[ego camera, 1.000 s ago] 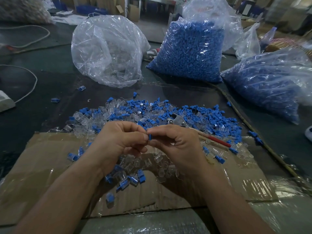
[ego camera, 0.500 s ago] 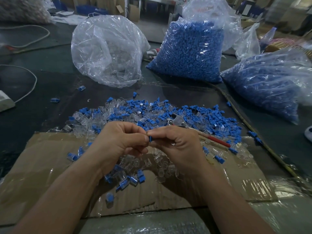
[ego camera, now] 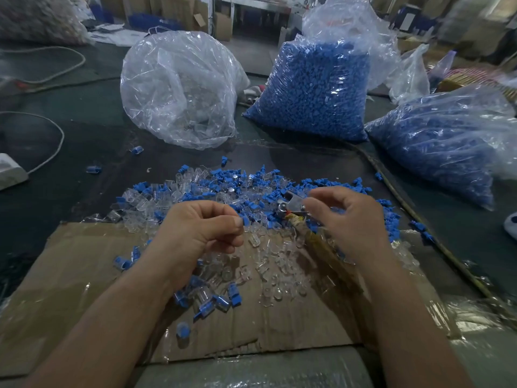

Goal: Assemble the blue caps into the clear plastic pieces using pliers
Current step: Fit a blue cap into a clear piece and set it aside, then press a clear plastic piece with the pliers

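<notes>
My left hand point(ego camera: 201, 231) pinches a small clear plastic piece with a blue cap point(ego camera: 245, 220) between thumb and forefinger. My right hand point(ego camera: 352, 219) hovers just right of the pliers point(ego camera: 291, 205), fingers loosely curved and holding nothing. The pliers' metal head lies on the pile and their handle runs under that hand. A mixed pile of blue caps and clear pieces point(ego camera: 223, 186) spreads in front of both hands. Several capped pieces point(ego camera: 208, 302) lie on the cardboard sheet point(ego camera: 70, 270) under my left wrist.
At the back stand a bag of clear pieces point(ego camera: 181, 88) and two bags of blue caps point(ego camera: 313, 88) point(ego camera: 442, 144). A white power strip point(ego camera: 11, 172) with its cable lies at the left. A yellowish cord point(ego camera: 419, 219) runs along the right.
My hands have parted. The right hand let go of the piece and moved right toward the pliers, while the left hand kept hold of the capped piece.
</notes>
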